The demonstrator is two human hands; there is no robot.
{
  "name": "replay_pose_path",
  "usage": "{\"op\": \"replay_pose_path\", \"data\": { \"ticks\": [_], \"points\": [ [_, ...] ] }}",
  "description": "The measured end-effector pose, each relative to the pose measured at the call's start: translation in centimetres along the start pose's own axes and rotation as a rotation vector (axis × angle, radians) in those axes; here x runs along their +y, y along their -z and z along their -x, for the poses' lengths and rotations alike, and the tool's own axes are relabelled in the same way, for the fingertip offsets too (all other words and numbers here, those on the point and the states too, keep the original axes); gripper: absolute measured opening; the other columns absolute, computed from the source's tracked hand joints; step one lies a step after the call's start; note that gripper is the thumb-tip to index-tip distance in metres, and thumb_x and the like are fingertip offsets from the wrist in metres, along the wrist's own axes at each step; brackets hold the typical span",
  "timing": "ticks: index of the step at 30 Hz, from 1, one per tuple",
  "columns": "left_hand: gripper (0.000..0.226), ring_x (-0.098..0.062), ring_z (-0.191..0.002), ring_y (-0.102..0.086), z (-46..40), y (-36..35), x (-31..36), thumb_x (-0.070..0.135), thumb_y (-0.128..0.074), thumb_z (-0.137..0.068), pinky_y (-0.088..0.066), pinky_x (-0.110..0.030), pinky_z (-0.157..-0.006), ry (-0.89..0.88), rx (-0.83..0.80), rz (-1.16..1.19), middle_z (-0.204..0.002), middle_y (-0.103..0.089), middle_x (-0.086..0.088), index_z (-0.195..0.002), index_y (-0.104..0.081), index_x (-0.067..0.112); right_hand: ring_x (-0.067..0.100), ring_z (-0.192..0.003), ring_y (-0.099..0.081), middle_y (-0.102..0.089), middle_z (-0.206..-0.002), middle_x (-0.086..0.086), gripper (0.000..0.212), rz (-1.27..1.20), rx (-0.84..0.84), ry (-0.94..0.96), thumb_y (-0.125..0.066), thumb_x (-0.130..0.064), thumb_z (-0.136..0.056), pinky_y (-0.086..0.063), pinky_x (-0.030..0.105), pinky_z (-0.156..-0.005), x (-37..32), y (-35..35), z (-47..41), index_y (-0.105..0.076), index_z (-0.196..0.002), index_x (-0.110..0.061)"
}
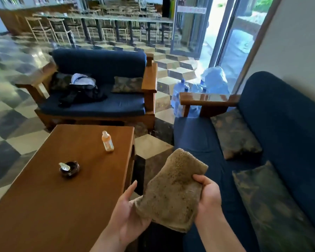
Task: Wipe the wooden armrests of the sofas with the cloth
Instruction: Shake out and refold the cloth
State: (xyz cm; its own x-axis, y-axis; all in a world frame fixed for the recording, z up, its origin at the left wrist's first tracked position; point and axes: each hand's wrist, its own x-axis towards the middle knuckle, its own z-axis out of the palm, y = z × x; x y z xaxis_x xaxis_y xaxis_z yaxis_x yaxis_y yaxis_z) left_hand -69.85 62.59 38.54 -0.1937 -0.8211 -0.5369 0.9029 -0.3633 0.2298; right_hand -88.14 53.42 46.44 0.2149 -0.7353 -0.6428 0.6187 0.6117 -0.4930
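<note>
A folded brown cloth point(173, 190) is held up in front of me between both hands. My right hand point(208, 195) grips its right edge with the thumb on top. My left hand point(129, 213) supports its lower left corner from below, palm up and fingers relaxed. The near sofa's wooden armrest point(205, 100) lies ahead at the far end of the blue sofa point(284, 128) on my right. The far blue sofa point(98, 99) has a wooden armrest point(150, 77) on its right side and another point(35, 82) on its left.
A wooden coffee table point(44, 197) stands to my left with a small orange bottle point(107, 141) and a dark ashtray point(69, 168). Cushions point(235, 133) lie on the near sofa. A bag and clothes point(82, 90) sit on the far sofa. Water bottles point(182, 95) stand behind the armrest.
</note>
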Motion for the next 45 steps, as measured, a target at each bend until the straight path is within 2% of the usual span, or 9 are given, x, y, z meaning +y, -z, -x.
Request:
{"op": "replay_pose_path", "data": {
  "ticks": [7, 12, 17, 22, 27, 30, 34, 38, 45],
  "points": [
    [0.038, -0.037, -0.098, -0.065, -9.8, -2.4, 16.2, 0.019, -0.087, -0.074, -0.044, -0.05, -0.095, -0.1, -0.046, -0.2, -0.102, -0.065, -0.018, -0.105, -0.07, 0.004, 0.042, -0.081, -0.071, -0.077, -0.094, 0.024, 0.043, 0.349, -0.037, -0.015, -0.054, -0.019, -0.067, -0.055, 0.051, -0.079, -5.1, -11.4, -14.3, -0.072, -0.101, -0.001],
    [0.06, -0.036, -0.106, -0.061, -18.3, -6.5, 26.0, 0.038, -0.077, -0.086, -0.048, -0.048, -0.096, -0.155, -0.138, -0.303, -0.111, -0.063, -0.021, -0.128, -0.061, -0.002, 0.039, -0.07, -0.071, -0.075, -0.087, 0.023, 0.034, 0.516, -0.128, -0.053, -0.053, -0.015, -0.069, -0.054, 0.049, -0.077, -9.8, -19.1, -25.5, -0.072, -0.092, 0.0],
    [0.052, -0.031, -0.096, -0.067, -26.5, -10.2, 33.5, 0.049, -0.061, -0.095, -0.051, -0.043, -0.091, -0.201, -0.027, -0.259, -0.101, -0.068, -0.016, -0.112, -0.073, 0.002, 0.04, -0.083, -0.064, -0.07, -0.093, 0.023, 0.036, 0.647, -0.204, -0.127, -0.054, -0.012, -0.068, -0.048, 0.055, -0.099, -14.1, -27.3, -37.5, -0.067, -0.098, 0.003],
    [0.046, -0.028, -0.064, -0.07, -34.9, -13.7, 42.7, 0.041, -0.059, -0.095, -0.056, -0.038, -0.073, -0.232, 0.202, -0.126, -0.074, -0.067, -0.015, -0.08, -0.078, 0.002, 0.037, -0.069, -0.068, -0.074, -0.077, 0.02, 0.026, 0.813, -0.287, -0.226, -0.053, -0.008, -0.066, -0.052, 0.047, -0.084, -17.9, -38.1, -49.2, -0.074, -0.077, 0.003],
    [0.044, -0.033, -0.094, -0.07, -40.6, -14.5, 52.7, 0.042, -0.064, -0.093, -0.055, -0.047, -0.09, -0.381, 0.24, -0.062, -0.098, -0.069, -0.015, -0.114, -0.073, 0.005, 0.032, -0.049, -0.07, -0.072, -0.062, 0.017, 0.037, 0.979, -0.412, -0.279, -0.047, -0.006, -0.076, -0.05, 0.04, -0.066, -18.5, -50.3, -59.7, -0.074, -0.051, -0.001],
    [0.047, -0.036, -0.1, -0.07, -42.1, -14.1, 58.2, 0.04, -0.068, -0.089, -0.057, -0.05, -0.085, -0.478, 0.181, -0.069, -0.105, -0.068, -0.017, -0.125, -0.068, 0.008, 0.03, -0.044, -0.068, -0.071, -0.058, 0.015, 0.043, 1.045, -0.442, -0.258, -0.049, -0.006, -0.082, -0.048, 0.038, -0.065, -18.0, -55.5, -64.6, -0.072, -0.045, -0.002],
    [0.041, -0.036, -0.118, -0.065, -44.6, -13.6, 69.6, 0.037, -0.072, -0.088, -0.055, -0.05, -0.094, -0.614, 0.283, -0.278, -0.128, -0.068, -0.015, -0.125, -0.072, 0.018, 0.033, -0.052, -0.071, -0.075, -0.069, 0.017, 0.033, 1.16, -0.436, -0.279, -0.055, -0.014, -0.079, -0.05, 0.039, -0.07, -15.7, -65.4, -72.5, -0.078, -0.059, 0.0],
    [0.037, -0.031, -0.099, -0.07, -45.5, -14.0, 76.9, 0.026, -0.069, -0.09, -0.055, -0.046, -0.087, -0.711, 0.4, -0.383, -0.112, -0.071, -0.015, -0.126, -0.07, 0.017, 0.033, -0.055, -0.073, -0.077, -0.076, 0.019, 0.037, 1.212, -0.469, -0.357, -0.052, -0.018, -0.083, -0.051, 0.038, -0.069, -13.6, -73.3, -76.7, -0.08, -0.067, -0.002],
    [0.036, -0.032, -0.105, -0.07, -47.0, -11.7, 86.8, 0.034, -0.074, -0.082, -0.059, -0.048, -0.089, -0.908, 0.684, -0.191, -0.118, -0.073, -0.013, -0.117, -0.074, 0.024, 0.039, -0.093, -0.071, -0.076, -0.112, 0.023, 0.043, 1.391, -0.691, -0.521, -0.056, -0.022, -0.08, -0.057, 0.049, -0.09, -5.5, -86.8, -85.2, -0.076, -0.111, -0.001]
  ]
}}
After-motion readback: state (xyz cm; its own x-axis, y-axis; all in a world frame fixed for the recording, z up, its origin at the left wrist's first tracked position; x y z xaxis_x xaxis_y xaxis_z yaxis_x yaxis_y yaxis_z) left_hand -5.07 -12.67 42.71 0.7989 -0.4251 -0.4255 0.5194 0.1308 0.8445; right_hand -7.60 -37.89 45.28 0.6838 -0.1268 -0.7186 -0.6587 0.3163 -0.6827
